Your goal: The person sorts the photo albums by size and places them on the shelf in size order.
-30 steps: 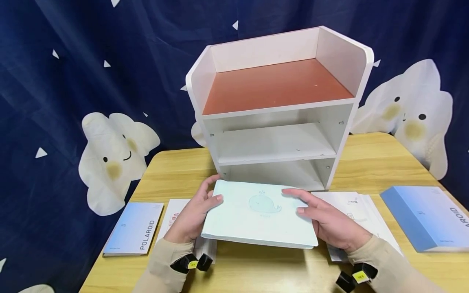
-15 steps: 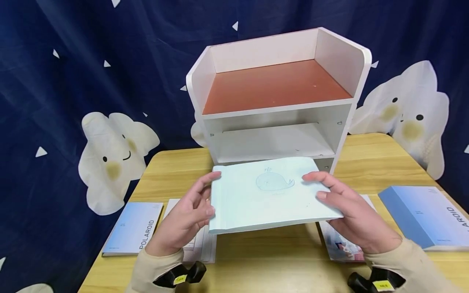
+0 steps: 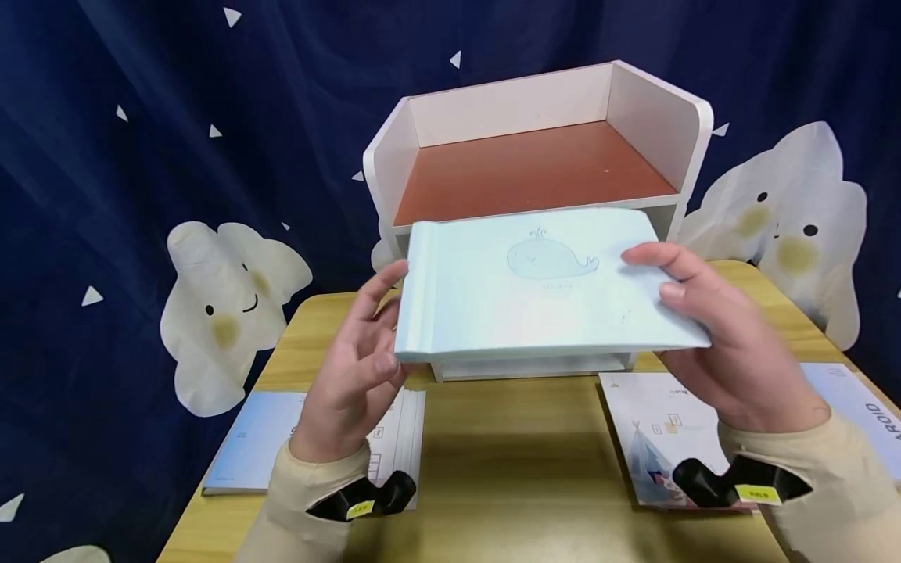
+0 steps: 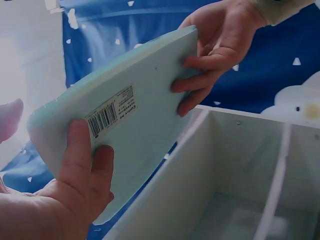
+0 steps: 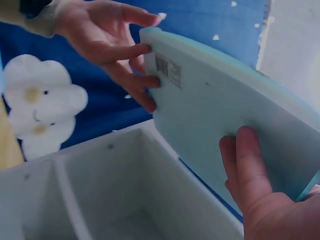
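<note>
A pale blue album [image 3: 464, 313] with a whale drawn on its cover is held up in front of the shelf. My right hand [image 3: 739, 352] pinches its right end, thumb on the cover and fingers behind. At the spine end, my left hand [image 3: 352, 375] supports it with fairly straight fingers on the back cover; the thumb stands off the album. A barcode label [image 4: 112, 112] shows on the back cover in the left wrist view. In the right wrist view, fingers of the left hand [image 5: 107, 45] touch that cover near the label.
Behind the album stands a white shelf [image 3: 658, 129] with a reddish-brown top board; its compartments are mostly hidden. Blue POLAROID albums lie at the left [image 3: 246, 446] and right. White booklets lie left and right, the right one [image 3: 655, 414] illustrated, on the wooden table [image 3: 521, 461].
Both hands have raised the album from low over the table to the height of the shelf's top board, shifting it slightly right. The left thumb has come off the cover.
</note>
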Demonstrator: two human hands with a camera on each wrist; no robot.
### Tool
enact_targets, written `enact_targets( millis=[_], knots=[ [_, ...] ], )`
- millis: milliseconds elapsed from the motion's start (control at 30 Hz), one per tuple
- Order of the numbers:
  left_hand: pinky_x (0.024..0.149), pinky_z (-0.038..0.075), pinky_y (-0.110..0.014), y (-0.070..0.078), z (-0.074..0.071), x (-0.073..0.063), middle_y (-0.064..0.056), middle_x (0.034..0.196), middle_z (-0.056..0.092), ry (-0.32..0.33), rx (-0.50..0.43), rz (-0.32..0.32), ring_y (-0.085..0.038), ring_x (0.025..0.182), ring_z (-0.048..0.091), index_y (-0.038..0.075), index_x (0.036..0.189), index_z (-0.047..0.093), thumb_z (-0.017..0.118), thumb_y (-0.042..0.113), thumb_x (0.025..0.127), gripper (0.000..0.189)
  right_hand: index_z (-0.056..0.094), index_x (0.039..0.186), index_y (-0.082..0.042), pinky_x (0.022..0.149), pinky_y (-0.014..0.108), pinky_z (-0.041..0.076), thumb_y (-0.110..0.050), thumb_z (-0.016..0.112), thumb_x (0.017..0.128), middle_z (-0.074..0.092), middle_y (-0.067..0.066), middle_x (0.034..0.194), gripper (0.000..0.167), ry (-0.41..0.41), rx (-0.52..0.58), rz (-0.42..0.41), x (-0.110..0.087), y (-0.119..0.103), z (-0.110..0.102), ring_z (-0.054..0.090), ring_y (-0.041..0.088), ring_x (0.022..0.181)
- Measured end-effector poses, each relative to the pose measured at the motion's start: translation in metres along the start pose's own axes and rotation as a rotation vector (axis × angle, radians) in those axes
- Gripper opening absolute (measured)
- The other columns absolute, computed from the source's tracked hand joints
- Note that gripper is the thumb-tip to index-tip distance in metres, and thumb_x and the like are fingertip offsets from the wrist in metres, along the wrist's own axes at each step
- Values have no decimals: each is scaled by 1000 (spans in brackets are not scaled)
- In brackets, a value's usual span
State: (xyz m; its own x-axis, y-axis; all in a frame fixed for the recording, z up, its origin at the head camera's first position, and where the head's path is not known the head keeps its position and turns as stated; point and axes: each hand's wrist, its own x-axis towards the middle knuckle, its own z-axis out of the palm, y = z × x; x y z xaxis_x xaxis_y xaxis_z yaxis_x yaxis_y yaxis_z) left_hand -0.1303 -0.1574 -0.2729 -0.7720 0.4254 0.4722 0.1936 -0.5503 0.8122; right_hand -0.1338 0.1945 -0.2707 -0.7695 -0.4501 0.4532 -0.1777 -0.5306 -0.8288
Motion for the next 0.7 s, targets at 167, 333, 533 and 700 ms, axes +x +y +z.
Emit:
enact_targets(
  millis=[167,333,533,700],
  knots=[
    [104,48,-36,0,2,21,-24,153,30,13,14,57,-29,126,50,12,158,25,84,19,85,94,33,148,1,87,32,54,-4,12,106,44,21,137,48,-53,196,-123,15,-6,-2,65,26,105],
    [109,43,-41,-6,1,38,-22,157,28,44,-27,113,-30,131,47,9,155,30,81,11,87,85,22,158,-6,101,33,50,-5,24,104,18,19,159,54,-43,276,-178,26,-4,-1,61,27,116],
    [108,44,-40,-15,3,45,-19,153,35,99,-30,147,-27,125,52,7,152,33,62,-6,94,67,9,164,-14,110,40,41,11,34,98,-7,15,165,75,-86,319,-247,28,7,-8,51,32,132],
    [106,46,-40,-21,10,49,-19,149,41,168,88,180,-28,122,55,7,152,34,47,-11,98,59,22,160,-9,102,38,46,17,37,99,18,21,160,68,84,192,-282,29,13,-12,61,30,121]
  ],
)
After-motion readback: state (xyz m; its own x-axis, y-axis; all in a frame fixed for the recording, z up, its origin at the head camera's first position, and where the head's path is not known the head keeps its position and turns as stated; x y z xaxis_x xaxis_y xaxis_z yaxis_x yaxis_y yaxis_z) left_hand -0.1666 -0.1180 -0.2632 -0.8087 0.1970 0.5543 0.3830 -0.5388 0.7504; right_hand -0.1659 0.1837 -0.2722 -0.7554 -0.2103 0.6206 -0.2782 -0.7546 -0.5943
